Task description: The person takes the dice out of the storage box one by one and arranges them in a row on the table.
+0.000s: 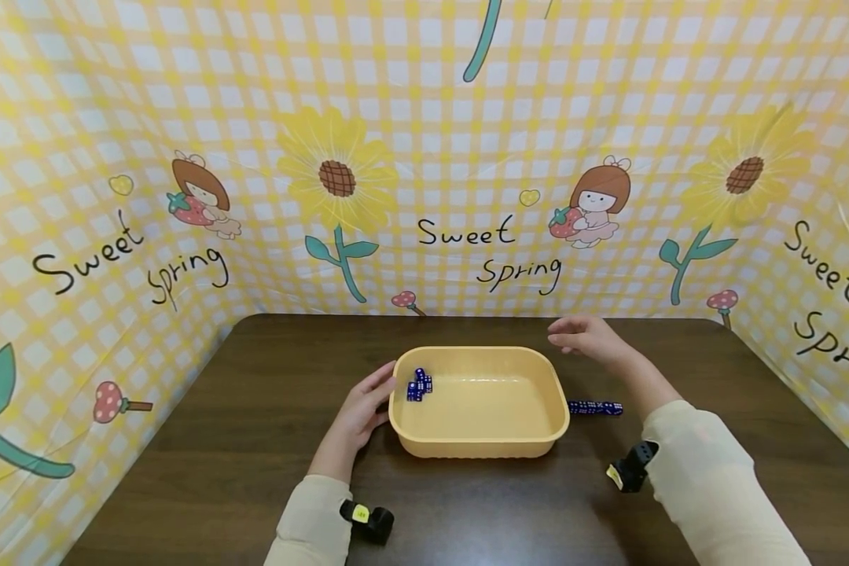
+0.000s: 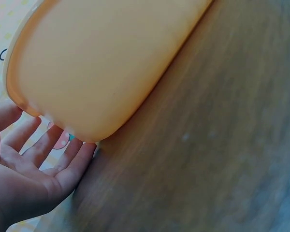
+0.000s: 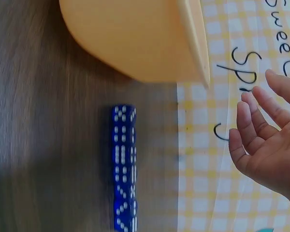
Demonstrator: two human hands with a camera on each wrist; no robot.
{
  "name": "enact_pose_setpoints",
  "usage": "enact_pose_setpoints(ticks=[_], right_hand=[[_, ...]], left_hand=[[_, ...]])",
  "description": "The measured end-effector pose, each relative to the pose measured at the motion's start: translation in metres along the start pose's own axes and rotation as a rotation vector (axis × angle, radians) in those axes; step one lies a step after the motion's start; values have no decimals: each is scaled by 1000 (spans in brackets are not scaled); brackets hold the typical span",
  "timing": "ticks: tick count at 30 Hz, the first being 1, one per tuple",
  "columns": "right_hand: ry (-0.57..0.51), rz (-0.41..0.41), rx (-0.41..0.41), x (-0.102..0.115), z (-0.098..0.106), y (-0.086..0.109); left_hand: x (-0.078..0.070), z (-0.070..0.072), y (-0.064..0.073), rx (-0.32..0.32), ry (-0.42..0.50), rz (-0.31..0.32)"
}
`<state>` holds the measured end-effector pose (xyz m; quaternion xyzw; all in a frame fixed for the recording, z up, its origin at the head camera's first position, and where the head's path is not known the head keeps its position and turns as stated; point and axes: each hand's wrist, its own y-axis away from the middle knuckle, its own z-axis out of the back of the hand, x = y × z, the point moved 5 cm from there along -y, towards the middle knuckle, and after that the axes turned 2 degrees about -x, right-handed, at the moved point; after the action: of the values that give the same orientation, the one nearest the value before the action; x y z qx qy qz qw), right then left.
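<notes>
A yellow plastic basin stands on the table. Several blue dice with white dots lie in a small cluster at its left end. My left hand touches the outside of the basin's left end; in the left wrist view its spread fingers rest along the wall. To the right of the basin, a straight row of blue dice lies on the table, seen closer in the right wrist view. Beyond that row my right hand hovers near the basin's far right corner, fingers loosely bent, holding nothing.
The dark wooden table ends at the back against a yellow checked cloth printed with flowers, which also hangs at both sides. Black wrist cameras sit on both sleeves.
</notes>
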<state>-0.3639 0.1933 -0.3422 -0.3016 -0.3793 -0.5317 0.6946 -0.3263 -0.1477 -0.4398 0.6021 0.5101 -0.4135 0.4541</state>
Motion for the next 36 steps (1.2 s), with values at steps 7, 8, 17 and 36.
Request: enact_pose_setpoints(ticks=[7, 8, 17, 36], right_hand=[[-4, 5, 10, 10, -19, -10], [-11, 8, 15, 11, -22, -12], [-75, 66, 55, 20, -51, -24], [-111, 90, 143, 44, -108, -39]], left_hand=[[-2, -2, 2, 23, 13, 2], [-2, -2, 2, 24, 11, 1], [0, -1, 0, 30, 9, 9], [-1, -2, 1, 27, 15, 5]])
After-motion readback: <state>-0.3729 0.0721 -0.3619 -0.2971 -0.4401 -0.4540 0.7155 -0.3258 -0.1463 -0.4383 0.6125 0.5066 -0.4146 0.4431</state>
